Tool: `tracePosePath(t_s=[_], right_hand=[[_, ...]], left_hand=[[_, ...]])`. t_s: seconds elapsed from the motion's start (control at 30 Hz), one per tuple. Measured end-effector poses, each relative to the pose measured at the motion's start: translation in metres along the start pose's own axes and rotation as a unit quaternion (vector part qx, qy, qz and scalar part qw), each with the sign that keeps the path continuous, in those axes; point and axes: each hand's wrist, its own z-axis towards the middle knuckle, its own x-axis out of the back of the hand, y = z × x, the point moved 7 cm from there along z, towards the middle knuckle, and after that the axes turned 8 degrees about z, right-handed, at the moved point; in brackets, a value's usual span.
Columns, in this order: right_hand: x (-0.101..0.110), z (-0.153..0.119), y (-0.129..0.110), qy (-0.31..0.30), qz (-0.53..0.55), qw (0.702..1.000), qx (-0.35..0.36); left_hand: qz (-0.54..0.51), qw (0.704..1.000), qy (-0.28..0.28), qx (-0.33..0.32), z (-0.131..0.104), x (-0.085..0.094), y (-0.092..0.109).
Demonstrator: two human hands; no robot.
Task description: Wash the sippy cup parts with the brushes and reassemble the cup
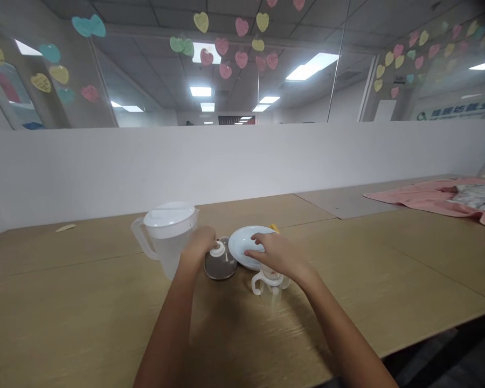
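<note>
Fingers of my left hand (202, 242) are closed at the white knob of a round glass lid (220, 268), which lies on the table. Just left of that hand stands a translucent plastic pitcher (170, 245) with a white top and a side handle. My right hand (281, 252) is open, thumb and fingers apart, over the right side of a pale blue-white bowl (242, 245). Under its wrist stands a small clear cup (271, 293) with white handles, its top partly hidden by the hand. A small yellow item (274, 228) shows behind the bowl.
The wooden table (105, 318) meets a white wall (242, 161) at the back, with glass above it carrying heart-shaped notes. A pink cloth (412, 195) lies at the far right. A flat, light oval piece (66, 228) is at the back left.
</note>
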Motion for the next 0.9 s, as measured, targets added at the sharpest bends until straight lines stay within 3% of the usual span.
tracePosePath(t_s=[0.1,0.2,0.3,0.4,0.6,0.7,0.77,0.8,0.9], right_hand=[[0.0,0.008,-0.012,0.077,0.045,0.992,0.088],[0.004,0.015,-0.023,0.189,0.078,0.963,0.178],[0.013,0.02,-0.018,0.31,0.07,0.924,0.215],[0.021,0.02,-0.007,0.38,0.047,0.881,0.279],[0.034,0.005,0.026,0.539,-0.047,0.763,0.354],[0.035,0.002,0.042,0.553,-0.046,0.753,0.354],[0.035,0.001,0.053,0.546,-0.027,0.77,0.33],[0.034,0.001,0.057,0.532,-0.015,0.784,0.319],[0.027,-0.001,0.065,0.457,0.027,0.843,0.284]], left_hand=[[0.011,0.997,0.081,-0.017,-0.028,0.045,0.011],[-0.008,0.978,0.175,-0.112,-0.056,0.075,0.052],[0.07,0.969,0.213,-0.106,-0.069,0.078,0.084],[0.155,0.939,0.274,-0.138,-0.077,0.074,0.109],[0.227,0.81,0.446,-0.305,-0.107,0.069,0.141],[0.223,0.768,0.502,-0.33,-0.118,0.068,0.148],[0.218,0.773,0.488,-0.343,-0.118,0.066,0.154],[0.214,0.79,0.462,-0.342,-0.115,0.065,0.156],[0.164,0.882,0.333,-0.29,-0.102,0.068,0.15]])
